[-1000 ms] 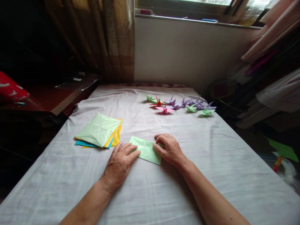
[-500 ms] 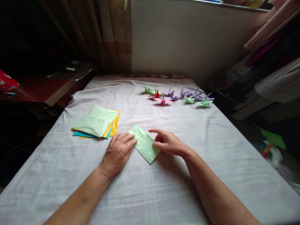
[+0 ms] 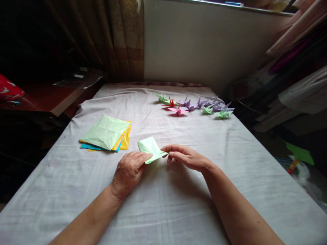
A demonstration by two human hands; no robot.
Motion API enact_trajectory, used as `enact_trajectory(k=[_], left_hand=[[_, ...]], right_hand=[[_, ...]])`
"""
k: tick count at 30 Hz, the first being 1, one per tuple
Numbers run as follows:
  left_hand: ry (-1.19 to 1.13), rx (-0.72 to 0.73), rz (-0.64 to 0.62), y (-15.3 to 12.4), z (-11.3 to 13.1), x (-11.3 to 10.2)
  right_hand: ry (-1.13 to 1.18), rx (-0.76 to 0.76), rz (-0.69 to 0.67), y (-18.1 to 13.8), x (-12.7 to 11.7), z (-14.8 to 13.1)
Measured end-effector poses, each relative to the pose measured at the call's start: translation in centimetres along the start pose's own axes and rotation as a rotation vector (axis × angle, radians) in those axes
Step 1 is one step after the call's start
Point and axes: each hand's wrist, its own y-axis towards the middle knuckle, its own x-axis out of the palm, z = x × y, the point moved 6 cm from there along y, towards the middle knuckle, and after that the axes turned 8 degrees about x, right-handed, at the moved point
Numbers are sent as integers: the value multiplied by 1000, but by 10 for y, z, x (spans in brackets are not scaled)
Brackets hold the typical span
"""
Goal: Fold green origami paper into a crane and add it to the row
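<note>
A folded light green paper [image 3: 150, 148] is lifted off the white cloth-covered table [image 3: 178, 211] at the centre. My left hand [image 3: 129, 172] pinches its near left corner with thumb and fingers. My right hand [image 3: 186, 157] pinches its right edge, fingers closed on it. The paper tilts up and away from me between the two hands.
A stack of creased coloured paper sheets [image 3: 107, 136], light green on top over yellow and blue, lies to the left. A row of several folded paper cranes [image 3: 194, 106] sits at the far right. A dark wooden side table [image 3: 46, 98] stands left; clothes hang right.
The green paper lay flat under both hands, was turned on the cloth, and is now picked up and held pinched between both hands.
</note>
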Motion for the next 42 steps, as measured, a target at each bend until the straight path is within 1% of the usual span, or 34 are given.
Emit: enact_trajectory(k=[2, 3, 7, 8, 11, 13, 15, 17, 20, 23, 26, 30, 36, 42], left_hand=[[-38, -36, 3, -1, -2, 0], [-49, -50, 10, -1, -1, -1], [-121, -87, 29, -1, 1, 0], [-138, -113, 26, -1, 0, 1], [-136, -231, 25, -5, -7, 5], [-87, -258, 54, -7, -11, 5], [3, -214, 98, -6, -9, 3], [103, -146, 109, -4, -5, 1], [179, -54, 39, 1, 4, 0], [167, 39, -62, 4, 16, 3], [177, 34, -122, 4, 21, 4], [170, -12, -148, 1, 19, 7], [129, -9, -181, -3, 15, 15], [136, -3, -191, -3, 16, 16]], right_hand=[[-91, -26, 17, -2, -3, 1], [-154, -41, 52, -2, -4, 2], [-452, -126, 295, 3, -3, 1], [-508, -150, 336, 5, 0, 1], [-594, -215, 421, 12, 7, 0], [-623, -237, 494, 16, 9, 1], [-649, -233, 586, 18, 9, 3], [-678, -229, 656, 19, 11, 5], [-709, -228, 732, 19, 13, 6], [-722, -209, 765, 18, 15, 6], [-729, -189, 766, 19, 15, 7], [-737, -178, 760, 19, 16, 7], [-740, -169, 768, 19, 16, 8], [-767, -185, 789, 19, 17, 8]])
